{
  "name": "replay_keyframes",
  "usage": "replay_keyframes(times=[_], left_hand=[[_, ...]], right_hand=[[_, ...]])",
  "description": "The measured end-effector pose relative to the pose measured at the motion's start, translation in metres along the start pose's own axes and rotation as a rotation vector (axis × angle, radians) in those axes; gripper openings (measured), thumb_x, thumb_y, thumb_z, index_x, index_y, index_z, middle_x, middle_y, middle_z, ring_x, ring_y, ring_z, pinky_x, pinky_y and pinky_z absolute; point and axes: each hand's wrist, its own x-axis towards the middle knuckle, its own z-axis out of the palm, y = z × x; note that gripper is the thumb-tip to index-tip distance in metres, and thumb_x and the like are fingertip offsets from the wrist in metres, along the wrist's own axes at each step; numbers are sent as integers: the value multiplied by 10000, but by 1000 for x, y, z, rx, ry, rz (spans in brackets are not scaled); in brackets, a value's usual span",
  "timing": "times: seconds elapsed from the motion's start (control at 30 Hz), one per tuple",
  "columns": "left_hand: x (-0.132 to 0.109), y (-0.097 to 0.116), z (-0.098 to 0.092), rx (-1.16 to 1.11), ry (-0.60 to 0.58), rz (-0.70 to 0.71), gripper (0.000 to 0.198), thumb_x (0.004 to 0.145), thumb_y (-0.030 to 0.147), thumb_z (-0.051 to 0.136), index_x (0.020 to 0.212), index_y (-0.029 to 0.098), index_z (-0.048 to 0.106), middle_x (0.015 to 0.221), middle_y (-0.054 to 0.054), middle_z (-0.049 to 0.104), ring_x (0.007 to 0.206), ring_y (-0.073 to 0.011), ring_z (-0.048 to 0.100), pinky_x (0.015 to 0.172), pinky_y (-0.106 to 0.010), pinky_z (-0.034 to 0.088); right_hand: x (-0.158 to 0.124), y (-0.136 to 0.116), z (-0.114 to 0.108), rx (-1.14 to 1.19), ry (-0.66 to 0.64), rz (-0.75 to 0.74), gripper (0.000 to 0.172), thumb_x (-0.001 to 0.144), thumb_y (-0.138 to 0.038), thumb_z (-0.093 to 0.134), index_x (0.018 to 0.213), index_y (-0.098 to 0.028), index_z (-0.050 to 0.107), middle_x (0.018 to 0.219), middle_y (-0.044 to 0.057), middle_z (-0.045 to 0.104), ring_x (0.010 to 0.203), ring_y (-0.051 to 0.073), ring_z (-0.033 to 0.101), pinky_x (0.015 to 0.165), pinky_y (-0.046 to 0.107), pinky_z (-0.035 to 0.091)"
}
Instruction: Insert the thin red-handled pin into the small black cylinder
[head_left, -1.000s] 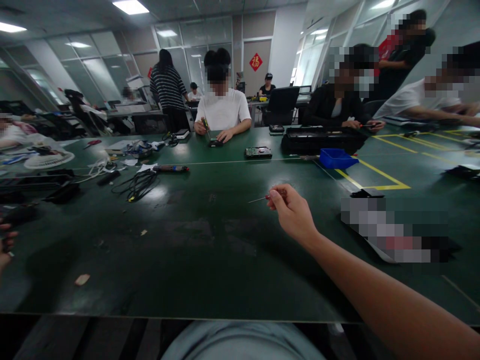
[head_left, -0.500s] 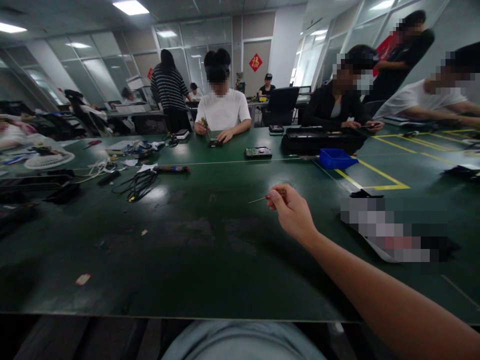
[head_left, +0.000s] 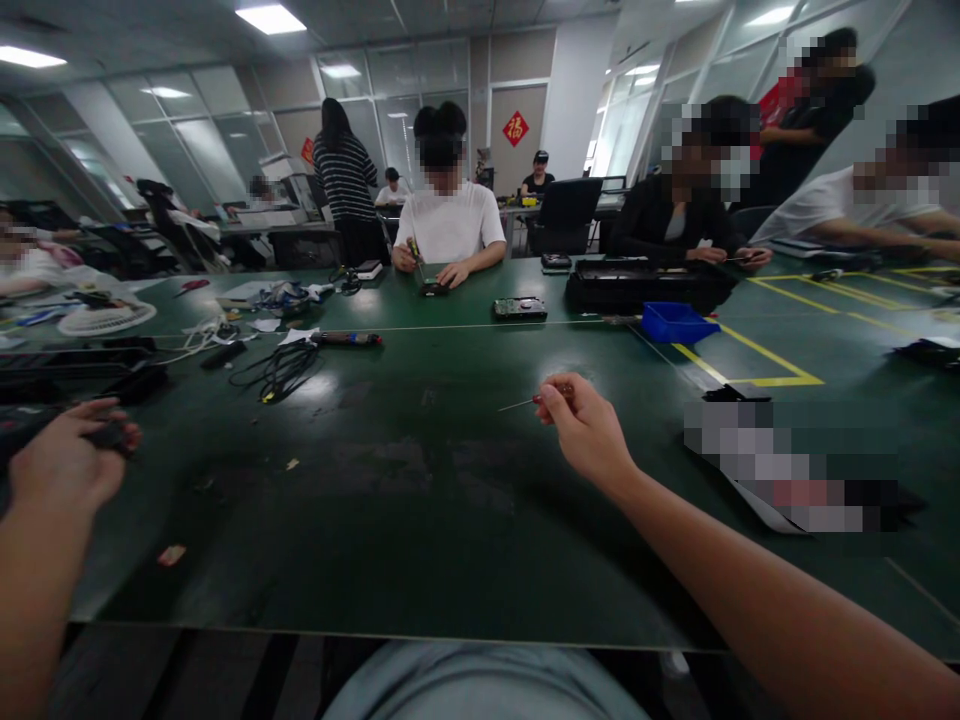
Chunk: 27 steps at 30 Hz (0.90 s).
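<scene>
My right hand (head_left: 589, 425) is closed around the reddish handle of a small screwdriver (head_left: 517, 404). Its thin metal shaft points left, held above the green table (head_left: 420, 560). On the far left, my left hand (head_left: 67, 460) has its fingers curled round a dark object (head_left: 109, 436). Blur and the hand itself hide most of that object, so its kind does not show. Other dark things lie just behind this hand.
A pen-shaped electric tool (head_left: 349, 339) lies with a coiled black cable (head_left: 277, 372). Farther back are a circuit-board device (head_left: 520, 308), a long black case (head_left: 649, 287) and a blue bin (head_left: 679, 323). Across the table a person (head_left: 450, 225) holds a screwdriver. A blurred-out item (head_left: 780, 470) lies right.
My left hand has come into view at the far left, with a dark object in its fingers. My right hand keeps the screwdriver in nearly the same place. The view has shifted slightly.
</scene>
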Motion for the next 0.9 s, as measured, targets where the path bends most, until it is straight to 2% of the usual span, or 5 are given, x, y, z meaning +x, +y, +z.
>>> replay_keyframes(times=[0.13, 0.17, 0.4, 0.6, 0.9], left_hand=[[-7, -24, 45, -142, -144, -15, 288, 587, -28, 476, 799, 127, 592, 681, 12, 554, 663, -106, 529, 643, -199, 443], [-15, -28, 59, -165, -151, -8, 274, 579, -21, 470, 781, 121, 590, 671, 3, 542, 655, -108, 519, 630, -198, 435], [-88, -34, 143, -148, -585, 27, 239, 602, 100, 520, 808, 111, 641, 748, -50, 566, 701, -158, 519, 612, -239, 437], [-147, -33, 184, -104, -868, 21, 283, 638, 140, 491, 856, 124, 671, 773, -56, 577, 722, -162, 521, 660, -273, 440], [-205, -37, 223, -130, -1027, -99, 276, 727, 160, 450, 944, 151, 619, 885, -70, 582, 784, -171, 550, 764, -315, 469]], right_hand=[[0, 3, 1, 25, -8, -4, 267, 979, -465, 495, 985, -220, 602, 793, 31, 689, 735, 196, 666, 702, 362, 515], [0, 3, 1, 31, -9, -8, 264, 978, -462, 497, 979, -220, 601, 785, 29, 687, 732, 195, 665, 703, 361, 516], [2, 3, 2, 57, -8, -1, 258, 973, -460, 505, 967, -219, 596, 782, 29, 681, 730, 195, 658, 707, 365, 523], [2, 0, 1, 50, -15, 17, 260, 971, -460, 506, 979, -218, 603, 795, 35, 684, 749, 200, 660, 711, 369, 523], [6, 6, 3, 194, -5, 86, 291, 948, -488, 538, 961, -204, 602, 803, 37, 669, 718, 187, 637, 704, 368, 529]])
